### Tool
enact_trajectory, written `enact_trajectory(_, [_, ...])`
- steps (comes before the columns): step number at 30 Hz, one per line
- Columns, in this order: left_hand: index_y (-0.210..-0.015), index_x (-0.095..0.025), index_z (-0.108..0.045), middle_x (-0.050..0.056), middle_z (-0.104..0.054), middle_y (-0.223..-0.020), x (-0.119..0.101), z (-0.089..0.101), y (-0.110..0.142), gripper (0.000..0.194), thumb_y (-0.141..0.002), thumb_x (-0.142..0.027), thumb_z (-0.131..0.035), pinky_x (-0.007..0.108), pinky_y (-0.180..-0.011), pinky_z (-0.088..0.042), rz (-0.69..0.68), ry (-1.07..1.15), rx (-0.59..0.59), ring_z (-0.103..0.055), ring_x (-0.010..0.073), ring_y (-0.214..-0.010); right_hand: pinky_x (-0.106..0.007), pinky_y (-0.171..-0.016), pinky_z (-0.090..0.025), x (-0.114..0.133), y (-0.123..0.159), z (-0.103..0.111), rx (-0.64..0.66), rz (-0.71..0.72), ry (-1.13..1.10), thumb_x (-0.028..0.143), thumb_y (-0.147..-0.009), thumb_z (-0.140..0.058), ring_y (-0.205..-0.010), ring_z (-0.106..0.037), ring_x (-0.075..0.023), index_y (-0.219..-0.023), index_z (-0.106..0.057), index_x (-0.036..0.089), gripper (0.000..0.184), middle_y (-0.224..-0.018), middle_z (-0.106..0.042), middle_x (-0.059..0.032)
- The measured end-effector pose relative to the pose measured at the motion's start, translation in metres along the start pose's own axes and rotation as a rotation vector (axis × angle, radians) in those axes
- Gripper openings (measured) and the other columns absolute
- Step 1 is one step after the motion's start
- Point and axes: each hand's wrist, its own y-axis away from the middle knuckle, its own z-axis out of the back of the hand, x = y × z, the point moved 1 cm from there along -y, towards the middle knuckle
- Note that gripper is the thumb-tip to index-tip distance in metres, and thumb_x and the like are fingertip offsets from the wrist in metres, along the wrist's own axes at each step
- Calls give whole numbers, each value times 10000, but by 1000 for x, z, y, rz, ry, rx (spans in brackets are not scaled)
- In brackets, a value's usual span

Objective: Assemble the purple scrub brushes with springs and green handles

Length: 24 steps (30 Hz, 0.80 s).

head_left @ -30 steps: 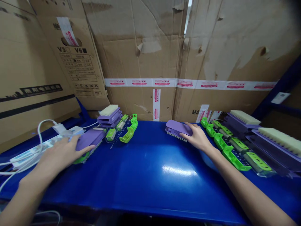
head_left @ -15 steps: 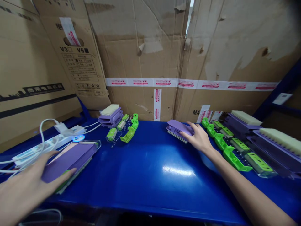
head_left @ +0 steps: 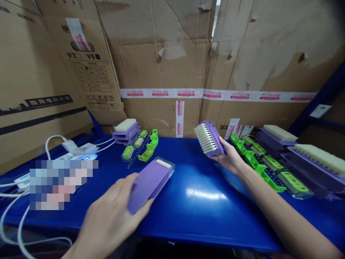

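Observation:
My left hand (head_left: pixel 115 210), smeared a little by motion, grips a flat purple piece (head_left: pixel 149 181) by its sides over the front middle of the table. That piece has a clear plastic edge, a pale strip at its far end and a bit of green underneath. In my right hand (head_left: pixel 231 154) is a purple brush (head_left: pixel 207 139), tilted so that its rows of white bristles face left; fingers wrap its right end. Just right of that hand lie bright green curved clips (head_left: pixel 252 162) and clear boxes with green tops (head_left: pixel 272 162).
Purple brushes with bristles up (head_left: pixel 319 160) lie at the far right. Back left are stacked brushes (head_left: pixel 126 131), green clips (head_left: pixel 151 144) and clear green boxes (head_left: pixel 128 153). A white power strip (head_left: pixel 23 180) with cables lies left, beside a pixelated patch. Cardboard (head_left: pixel 161 72) walls the blue table (head_left: pixel 172 216).
My left hand first drew the purple piece toward the front left, then carried it right to the middle. My right hand has raised and turned the brush, so its bristles now face sideways.

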Motion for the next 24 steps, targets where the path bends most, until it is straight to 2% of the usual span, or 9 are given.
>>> enact_trajectory(2, [-1227, -202, -468, 149, -629, -1064, -35, -6, -32, 612, -771, -610, -499, 414, -684, -506, -18, -50, 13, -638, 334, -894, -427, -763, -545, -1, 0, 0, 53, 13, 57, 589, -908, -196, -934, -675, -242, -1229, -554, 187, 627, -1124, -674, -137])
enact_trajectory(4, [-1200, -180, -485, 149, -629, -1018, -60, -14, -62, 576, -786, -581, -504, 376, -657, -502, -48, -78, 65, -641, 315, -874, -429, -781, -545, -2, 0, -1, 88, 30, 96, 607, -906, -141, -969, -667, -243, -1264, -530, 189, 675, -1182, -648, -143])
enact_trajectory(7, [-1148, -128, -512, 181, -614, -1015, -79, -26, -101, 538, -825, -557, -491, 388, -708, -500, -89, -78, 108, -625, 324, -926, -440, -826, -535, -3, 2, -3, 118, 35, 18, 621, -903, -158, -1020, -649, -251, -1295, -506, 181, 685, -1229, -621, -147])
enact_trajectory(9, [-1130, -100, -524, 212, -602, -1058, -86, -32, -122, 589, -839, -606, -447, 437, -796, -485, -104, -8, 105, -585, 355, -1028, -443, -849, -529, 0, 6, -7, 123, 60, -42, 617, -905, -200, -1048, -636, -252, -1319, -483, 187, 661, -1250, -609, -136])
enact_trajectory(13, [-1244, -143, -461, 203, -554, -1243, -102, -33, -150, 664, -843, -668, -384, 469, -933, -430, -128, 405, 38, -505, 335, -1191, -417, -853, -534, 6, 19, -24, 111, 183, -84, 599, -907, -296, -1094, -609, -235, -1359, -434, 241, 594, -1294, -581, -91])
enact_trajectory(17, [-1292, -203, -395, 142, -627, -1181, -123, -24, -156, 722, -730, -586, -635, 402, -873, -489, -120, 832, 40, -617, 266, -1048, -372, -863, -536, 9, 32, -46, 145, 264, -53, 549, -862, -492, -1092, -602, -222, -1336, -467, 279, 546, -1259, -605, -56])
enact_trajectory(19, [-1261, -221, -425, 109, -649, -1144, -126, -17, -153, 719, -675, -525, -710, 395, -862, -501, -118, 889, -13, -636, 250, -1001, -365, -913, -514, 10, 36, -54, 190, 318, 15, 510, -857, -532, -1127, -578, -212, -1321, -492, 278, 521, -1274, -594, -48])
enact_trajectory(21, [-1245, -228, -438, 95, -644, -1153, -116, -9, -148, 708, -658, -500, -725, 388, -865, -505, -121, 873, -64, -634, 243, -1002, -383, -976, -473, 11, 39, -58, 245, 366, 93, 478, -876, -517, -1154, -561, -204, -1330, -487, 270, 500, -1285, -585, -53])
enact_trajectory(24, [-1290, -206, -369, 115, -629, -1164, -76, 5, -139, 821, -626, -521, -736, 378, -826, -521, -13, 788, -46, -638, 246, -981, -417, -980, -461, 7, 38, -55, 245, 399, 257, 447, -887, -508, -1115, -588, -204, -1355, -457, 255, 509, -1230, -615, -80])
